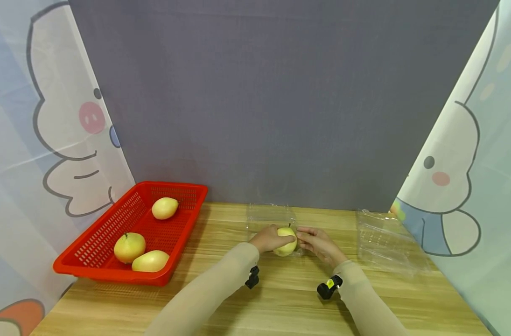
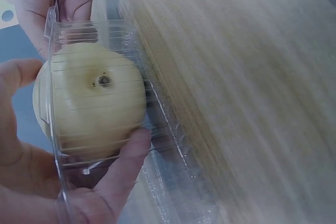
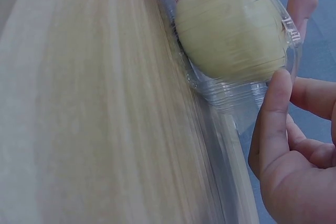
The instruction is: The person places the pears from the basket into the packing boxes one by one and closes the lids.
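A pale yellow pear (image 1: 284, 248) sits in a clear plastic box (image 1: 271, 213) on the table, its stem pointing up in the head view. My left hand (image 1: 269, 239) grips the pear, thumb across its near side; in the left wrist view a finger (image 2: 128, 156) shows through the ribbed plastic wall beside the fruit. On the other side, my right hand (image 1: 320, 245) pinches the rim of the box between thumb and index finger, close to the pear (image 3: 228, 27) in the right wrist view.
At the left stands a red perforated basket (image 1: 187, 233) with three more pears, among them one at its far end (image 1: 164, 208). Clear plastic packaging (image 1: 383, 238) lies on the right part of the wooden table (image 1: 297, 308). A grey panel (image 1: 255, 102) rises behind.
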Available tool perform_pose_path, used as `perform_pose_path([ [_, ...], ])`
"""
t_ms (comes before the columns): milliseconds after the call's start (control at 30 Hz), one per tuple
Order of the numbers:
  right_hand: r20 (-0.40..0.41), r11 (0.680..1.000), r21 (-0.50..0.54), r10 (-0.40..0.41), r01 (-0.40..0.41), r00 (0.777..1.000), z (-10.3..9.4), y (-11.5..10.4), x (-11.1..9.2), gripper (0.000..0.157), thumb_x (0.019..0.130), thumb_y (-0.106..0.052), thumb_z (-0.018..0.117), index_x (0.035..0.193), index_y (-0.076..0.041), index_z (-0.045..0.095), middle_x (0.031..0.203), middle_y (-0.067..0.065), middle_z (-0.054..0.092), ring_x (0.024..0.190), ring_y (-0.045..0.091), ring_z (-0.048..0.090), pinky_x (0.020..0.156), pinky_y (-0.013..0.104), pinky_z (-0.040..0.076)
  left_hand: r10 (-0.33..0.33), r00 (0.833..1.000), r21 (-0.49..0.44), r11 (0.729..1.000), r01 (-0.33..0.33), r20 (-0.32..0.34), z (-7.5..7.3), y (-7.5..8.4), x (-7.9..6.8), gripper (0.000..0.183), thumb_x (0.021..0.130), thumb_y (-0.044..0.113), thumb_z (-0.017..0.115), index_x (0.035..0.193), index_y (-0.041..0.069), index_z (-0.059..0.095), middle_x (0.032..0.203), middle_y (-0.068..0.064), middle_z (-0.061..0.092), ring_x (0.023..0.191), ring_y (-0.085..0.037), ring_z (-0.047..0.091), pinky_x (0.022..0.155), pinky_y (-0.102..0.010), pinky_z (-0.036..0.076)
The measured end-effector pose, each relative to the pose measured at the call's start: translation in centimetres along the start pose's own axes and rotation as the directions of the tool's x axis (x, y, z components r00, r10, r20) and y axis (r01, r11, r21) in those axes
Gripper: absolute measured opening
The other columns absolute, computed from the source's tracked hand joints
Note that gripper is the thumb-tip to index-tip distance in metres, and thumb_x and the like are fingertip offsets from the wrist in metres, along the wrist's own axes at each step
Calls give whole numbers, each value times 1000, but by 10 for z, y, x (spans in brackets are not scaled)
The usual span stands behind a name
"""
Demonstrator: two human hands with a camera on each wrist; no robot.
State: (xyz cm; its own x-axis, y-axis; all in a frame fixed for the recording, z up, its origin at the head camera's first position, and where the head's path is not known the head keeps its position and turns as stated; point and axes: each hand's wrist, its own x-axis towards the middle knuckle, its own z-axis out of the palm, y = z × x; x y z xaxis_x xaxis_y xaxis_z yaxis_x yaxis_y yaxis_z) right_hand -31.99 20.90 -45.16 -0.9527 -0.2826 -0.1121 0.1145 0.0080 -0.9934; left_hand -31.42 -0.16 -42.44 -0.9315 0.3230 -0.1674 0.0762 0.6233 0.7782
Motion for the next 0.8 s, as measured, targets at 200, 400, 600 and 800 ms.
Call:
perform_pose_path([
  [200,13,1000,-8,-10,10,1000,0,-1,0,55,103,-9,56,146,16,33,107,6,59,89,10,60,79,21,54,8,1000,-6,1000,-8,6,0,-5,7,86,89,60,63,145,-3,44,96,-7,58,79,-24,58,63,-40,48],
  [400,13,1000,0,-7,7,1000,0,0,0,54,103,-8,56,146,16,34,107,7,59,88,9,61,78,20,54,2,1000,-13,1000,-2,-3,1,-4,5,85,89,62,63,141,-4,44,94,-9,57,78,-25,58,62,-40,48],
  [600,10,1000,6,-3,3,1000,0,1,2,54,103,-8,57,146,15,34,108,8,59,88,9,61,78,20,54,-2,1000,-12,1000,2,-5,1,-1,2,82,91,61,61,141,-2,45,94,-8,56,76,-23,58,61,-38,48],
  [800,13,1000,-3,-7,7,1000,0,0,1,55,103,-9,56,146,15,32,107,7,58,88,9,60,79,20,54,0,1000,1,1000,0,0,-1,-1,1,80,91,62,59,139,-2,47,95,-7,57,78,-23,57,63,-37,48],
])
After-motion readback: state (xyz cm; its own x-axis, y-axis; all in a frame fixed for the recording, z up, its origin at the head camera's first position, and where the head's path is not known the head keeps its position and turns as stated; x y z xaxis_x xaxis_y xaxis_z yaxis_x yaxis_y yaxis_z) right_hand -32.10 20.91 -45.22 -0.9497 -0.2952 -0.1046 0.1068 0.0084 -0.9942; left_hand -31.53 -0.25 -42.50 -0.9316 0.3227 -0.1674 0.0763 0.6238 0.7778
